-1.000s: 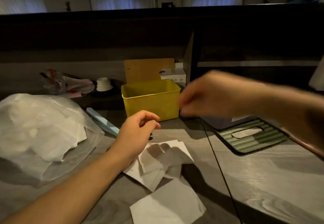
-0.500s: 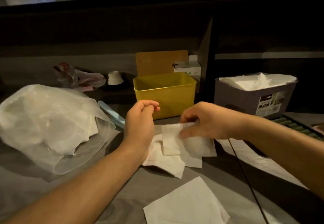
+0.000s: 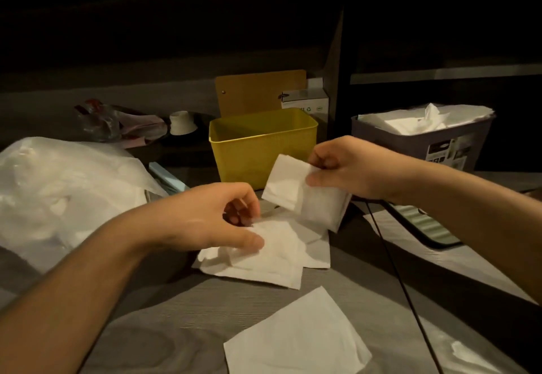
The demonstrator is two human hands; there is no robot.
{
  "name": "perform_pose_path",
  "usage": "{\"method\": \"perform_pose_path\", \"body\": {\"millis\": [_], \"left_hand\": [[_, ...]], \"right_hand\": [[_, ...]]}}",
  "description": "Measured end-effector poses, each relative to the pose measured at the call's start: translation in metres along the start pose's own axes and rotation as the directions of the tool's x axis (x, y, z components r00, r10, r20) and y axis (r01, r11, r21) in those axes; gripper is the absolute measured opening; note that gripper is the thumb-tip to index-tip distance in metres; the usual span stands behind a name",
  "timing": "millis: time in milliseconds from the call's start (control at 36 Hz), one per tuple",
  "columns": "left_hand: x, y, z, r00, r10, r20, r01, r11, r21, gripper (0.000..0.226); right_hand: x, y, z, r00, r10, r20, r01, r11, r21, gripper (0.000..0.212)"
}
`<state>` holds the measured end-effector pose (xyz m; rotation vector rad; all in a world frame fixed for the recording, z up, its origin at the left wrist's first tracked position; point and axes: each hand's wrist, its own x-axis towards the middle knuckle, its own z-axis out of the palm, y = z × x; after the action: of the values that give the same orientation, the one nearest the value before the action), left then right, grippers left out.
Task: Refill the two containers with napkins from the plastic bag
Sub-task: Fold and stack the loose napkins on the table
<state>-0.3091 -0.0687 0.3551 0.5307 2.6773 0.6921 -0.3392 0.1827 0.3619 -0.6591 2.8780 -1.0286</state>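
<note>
Napkins point(image 3: 305, 195) hang pinched in right hand point(image 3: 352, 168).

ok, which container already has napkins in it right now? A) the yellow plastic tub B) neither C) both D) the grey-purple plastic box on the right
D: the grey-purple plastic box is heaped with white napkins above its rim, while what shows of the inside of the yellow plastic tub holds none.

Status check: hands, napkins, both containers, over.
Right hand pinching folded napkins before yellow container. Left hand gripping table napkins. Grey container full. Nothing blocking.
</note>
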Motion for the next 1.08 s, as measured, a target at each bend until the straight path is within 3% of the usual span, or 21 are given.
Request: {"method": "perform_pose_path", "body": {"millis": [83, 139, 194, 306, 389, 444, 583, 667, 750, 833, 944, 1028, 1083], "left_hand": [[-0.001, 0.001, -0.002, 0.998, -0.055, 0.015, 0.052, 0.987, 0.15, 0.039], [-0.001, 0.001, 0.001, 0.999, -0.054, 0.005, 0.053, 0.991, 0.126, 0.034], [0.003, 0.001, 0.004, 1.0, -0.015, -0.011, 0.015, 0.997, 0.079, 0.029], [0.007, 0.002, 0.011, 0.996, 0.074, -0.047, -0.077, 0.995, -0.07, 0.03], [0.011, 0.001, 0.01, 0.984, 0.102, -0.146, -0.115, 0.99, -0.083, 0.01], [0.009, 0.002, 0.01, 0.978, 0.108, -0.177, -0.141, 0.973, -0.184, 0.005], [0.007, 0.004, 0.016, 0.974, 0.069, -0.217, -0.174, 0.839, -0.515, 0.021], [0.011, 0.004, 0.022, 0.955, 0.026, -0.297, -0.197, 0.803, -0.563, 0.02], [0.014, 0.005, 0.027, 0.949, 0.007, -0.316, -0.209, 0.765, -0.609, 0.04], [0.015, 0.006, 0.029, 0.956, 0.007, -0.292, -0.211, 0.709, -0.673, 0.051], [0.014, 0.013, 0.029, 0.97, -0.016, -0.243, -0.19, 0.571, -0.799, 0.048], [0.013, 0.016, 0.027, 0.949, -0.082, -0.304, -0.217, 0.529, -0.82, 0.031], [0.012, 0.016, 0.026, 0.949, -0.053, -0.311, -0.243, 0.507, -0.827, 0.027]], "right_hand": [[-0.002, 0.001, -0.001, 0.999, 0.01, 0.052, -0.027, 0.941, 0.336, 0.011], [-0.004, -0.001, -0.004, 0.989, -0.019, 0.149, -0.063, 0.846, 0.529, 0.021], [-0.007, -0.005, -0.004, 0.968, -0.069, 0.241, -0.095, 0.789, 0.608, 0.027], [-0.011, -0.014, 0.012, 0.949, -0.085, 0.304, -0.059, 0.899, 0.434, 0.011], [-0.012, -0.018, 0.024, 0.963, -0.152, 0.222, 0.134, 0.987, 0.094, 0.01], [-0.012, -0.021, 0.027, 0.959, -0.21, 0.189, 0.21, 0.977, 0.019, 0.01], [-0.009, -0.02, 0.032, 0.965, -0.246, 0.09, 0.253, 0.965, -0.072, 0.008], [-0.01, -0.02, 0.03, 0.971, -0.219, 0.099, 0.223, 0.974, -0.036, 0.008], [-0.012, -0.021, 0.026, 0.982, -0.162, 0.093, 0.154, 0.983, 0.096, 0.011], [-0.011, -0.018, 0.024, 0.987, -0.148, 0.065, 0.142, 0.986, 0.093, 0.011], [-0.01, -0.014, 0.022, 0.989, -0.145, 0.007, 0.144, 0.986, 0.079, 0.011], [-0.008, -0.014, 0.023, 0.985, -0.17, -0.041, 0.171, 0.985, 0.033, 0.01], [-0.007, -0.015, 0.025, 0.981, -0.182, -0.069, 0.183, 0.983, 0.007, 0.008]]}}
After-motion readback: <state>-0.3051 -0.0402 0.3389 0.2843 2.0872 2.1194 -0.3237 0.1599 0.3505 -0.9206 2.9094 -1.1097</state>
